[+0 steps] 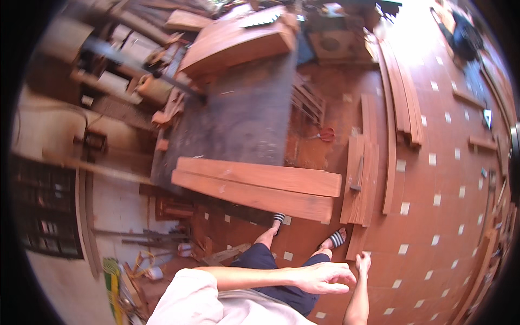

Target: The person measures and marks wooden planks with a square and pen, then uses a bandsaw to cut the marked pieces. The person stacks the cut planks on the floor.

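My left hand (325,279) is stretched across in front of my body, fingers extended and apart, holding nothing. Close beside it on the right, my right hand (364,262) is raised with its fingers loosely bent and a gap at the thumb; nothing shows in it. Both hands are clear of the wood. Two reddish planks, a rear one (260,174) and a front one (254,196), lie side by side over the near end of a dark worktable (238,122). Their right ends stick out past its edge.
A thick timber block (238,46) sits at the table's far end. Right of the table, stacked boards (355,203) lie on the tiled floor, near a red-handled tool (325,134). Long planks (400,92) extend beyond. Another person (466,35) is at the far right.
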Tool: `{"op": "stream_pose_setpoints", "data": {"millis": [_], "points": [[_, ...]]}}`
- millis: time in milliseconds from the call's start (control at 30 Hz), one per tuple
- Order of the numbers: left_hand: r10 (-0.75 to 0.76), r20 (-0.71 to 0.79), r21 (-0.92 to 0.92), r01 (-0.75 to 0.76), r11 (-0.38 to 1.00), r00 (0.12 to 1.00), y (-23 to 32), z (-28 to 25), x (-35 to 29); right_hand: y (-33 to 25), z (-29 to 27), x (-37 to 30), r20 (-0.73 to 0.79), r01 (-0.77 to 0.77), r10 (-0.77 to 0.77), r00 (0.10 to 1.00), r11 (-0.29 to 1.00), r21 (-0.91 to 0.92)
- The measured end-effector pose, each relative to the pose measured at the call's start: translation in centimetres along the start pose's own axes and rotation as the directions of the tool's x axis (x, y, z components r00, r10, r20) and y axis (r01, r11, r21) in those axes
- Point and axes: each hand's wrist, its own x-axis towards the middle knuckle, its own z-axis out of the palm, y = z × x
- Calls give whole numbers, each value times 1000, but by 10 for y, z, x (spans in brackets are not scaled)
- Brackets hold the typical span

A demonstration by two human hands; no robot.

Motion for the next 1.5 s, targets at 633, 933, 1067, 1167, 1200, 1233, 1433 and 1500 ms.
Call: {"op": "stream_pose_setpoints", "data": {"millis": [633, 933, 1067, 1167, 1200, 1233, 1433, 1500], "points": [[233, -939, 328, 449, 831, 254, -47, -299, -475, -397, -171, -89, -491, 420, -198, 849, 816, 397], [211, -923, 374, 622, 688, 321, -118, -376, -477, -436, -154, -145, -562, 308, -152, 813, 931, 194], [65, -932, 249, 500, 829, 355, -135, -391, -480, -463, -160, -130, -342, 297, -200, 918, 919, 259], [-84, -908, 96, 399, 912, 411, -140, -397, -489, -481, -161, -126, -128, 110, -52, 990, 855, 507], [-112, -895, 49, 345, 937, 431, -142, -397, -490, -486, -162, -126, -70, 98, -72, 995, 838, 537], [-133, -897, 7, 315, 949, 421, -144, -395, -492, -491, -158, -124, -17, 125, -140, 990, 809, 574], [-176, -914, -93, 231, 969, 367, -152, -390, -487, -506, -165, -118, 157, 40, -198, 968, 733, 679], [-257, -908, -207, 177, 962, 332, -152, -394, -483, -510, -165, -118, 133, 52, -178, 975, 764, 643]]}}
